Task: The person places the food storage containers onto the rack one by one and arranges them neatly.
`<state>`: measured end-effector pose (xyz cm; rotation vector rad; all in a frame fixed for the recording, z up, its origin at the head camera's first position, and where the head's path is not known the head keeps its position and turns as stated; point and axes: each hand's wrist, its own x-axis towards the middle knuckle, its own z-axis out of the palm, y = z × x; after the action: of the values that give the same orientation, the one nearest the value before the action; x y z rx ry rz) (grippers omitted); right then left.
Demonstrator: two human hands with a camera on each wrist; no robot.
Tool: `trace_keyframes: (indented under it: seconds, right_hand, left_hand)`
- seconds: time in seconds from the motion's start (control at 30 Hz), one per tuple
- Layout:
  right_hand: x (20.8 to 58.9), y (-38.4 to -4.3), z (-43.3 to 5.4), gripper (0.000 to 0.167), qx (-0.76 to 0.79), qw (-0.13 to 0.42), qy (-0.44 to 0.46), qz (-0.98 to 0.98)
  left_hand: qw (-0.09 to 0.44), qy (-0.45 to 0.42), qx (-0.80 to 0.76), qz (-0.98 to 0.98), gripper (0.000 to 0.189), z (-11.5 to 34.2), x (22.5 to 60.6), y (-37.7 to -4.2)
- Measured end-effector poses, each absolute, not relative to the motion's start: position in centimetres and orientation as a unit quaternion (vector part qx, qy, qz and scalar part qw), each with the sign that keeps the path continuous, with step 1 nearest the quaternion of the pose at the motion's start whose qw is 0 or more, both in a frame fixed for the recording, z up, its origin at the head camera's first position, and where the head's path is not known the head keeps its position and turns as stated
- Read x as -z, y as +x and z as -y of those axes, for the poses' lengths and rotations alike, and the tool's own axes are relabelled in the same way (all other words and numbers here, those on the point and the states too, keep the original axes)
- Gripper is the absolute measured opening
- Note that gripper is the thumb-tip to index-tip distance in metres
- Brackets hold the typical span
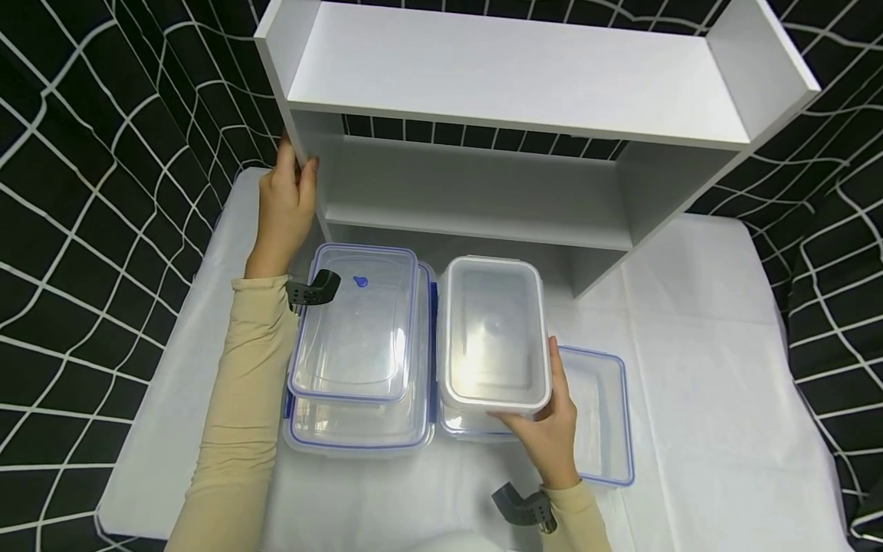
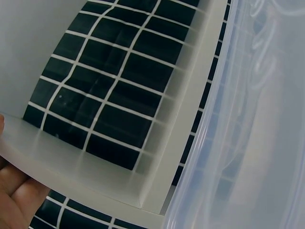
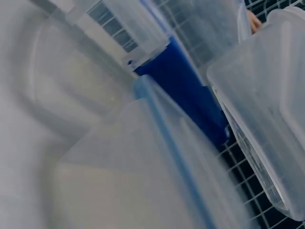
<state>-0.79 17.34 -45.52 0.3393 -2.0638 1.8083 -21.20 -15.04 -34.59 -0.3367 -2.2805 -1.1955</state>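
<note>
In the head view my left hand (image 1: 284,205) grips the left side panel of a white shelf unit (image 1: 469,180), thumb on the panel's inner side. The left wrist view shows that hand (image 2: 21,198) against the panel's edge. My right hand (image 1: 554,429) holds a clear, white-rimmed plastic food container (image 1: 493,333) by its near right corner, above other containers. To its left, a blue-rimmed container (image 1: 355,330) rests on a larger, blue-clipped one (image 1: 359,433). Their stack stands in front of the shelf. In the right wrist view, the containers are partly blurred.
A clear, blue-edged container or lid (image 1: 602,414) lies right of and behind the right hand. Another container edge (image 1: 476,425) shows beneath the held one. All stand on a white-covered table (image 1: 724,383), with black, white-gridded cloth (image 1: 83,253) around it.
</note>
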Motion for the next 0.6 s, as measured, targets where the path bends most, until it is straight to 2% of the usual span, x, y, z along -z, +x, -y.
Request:
trace_keyframes:
  seconds: [0.27,0.6]
  right_hand:
    - [43.3,-1.5,-17.6,0.105,-0.655,0.216,0.109,0.716]
    - [39.4,-2.9,-17.2,0.101,-0.691,0.266,0.165,0.652]
  left_hand:
    - [0.278,-0.123,0.441,0.845,0.039,15.2,34.6,-21.3]
    - [0.280,-0.135,0.437,0.844,0.040,15.2,34.7,-21.4]
